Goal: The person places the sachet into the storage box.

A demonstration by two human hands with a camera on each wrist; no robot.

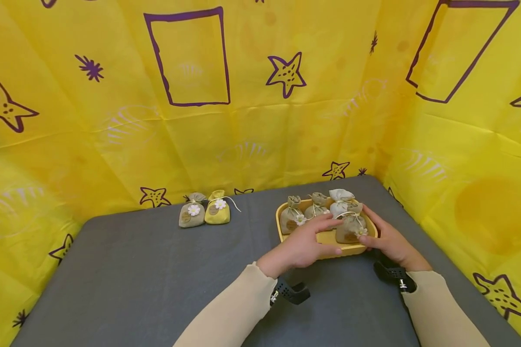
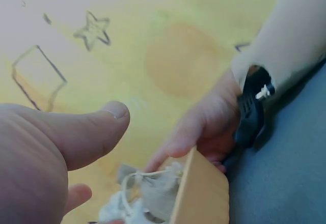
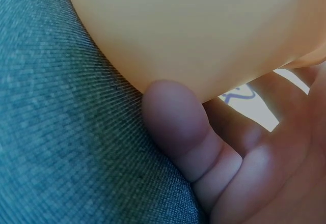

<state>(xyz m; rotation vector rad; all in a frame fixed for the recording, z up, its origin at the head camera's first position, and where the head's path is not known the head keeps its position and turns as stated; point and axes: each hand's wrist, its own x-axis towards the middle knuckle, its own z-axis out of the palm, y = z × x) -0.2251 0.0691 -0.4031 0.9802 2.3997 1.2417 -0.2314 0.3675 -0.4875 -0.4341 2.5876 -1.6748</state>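
Observation:
A yellow tray with rounded corners point(image 1: 353, 250) stands toward the right of the table, holding several small drawstring pouches. A brown pouch point(image 1: 347, 231) with a white flower sits at its front right, partly in front of a whitish pouch point(image 1: 339, 205). Two more greyish pouches are at the left and back. My left hand point(image 1: 303, 243) reaches over the tray's front left with fingers extended and thumb apart, gripping nothing that I can see. At the right end, my right hand point(image 1: 392, 245) holds the tray's side, thumb near the brown pouch.
Farther left, near the back edge of the grey table point(image 1: 147, 279), a grey-brown pouch point(image 1: 190, 219) and a yellow pouch point(image 1: 217, 216) lie side by side, each with a white flower. Patterned yellow cloth point(image 1: 252, 135) rises behind the table and along its sides.

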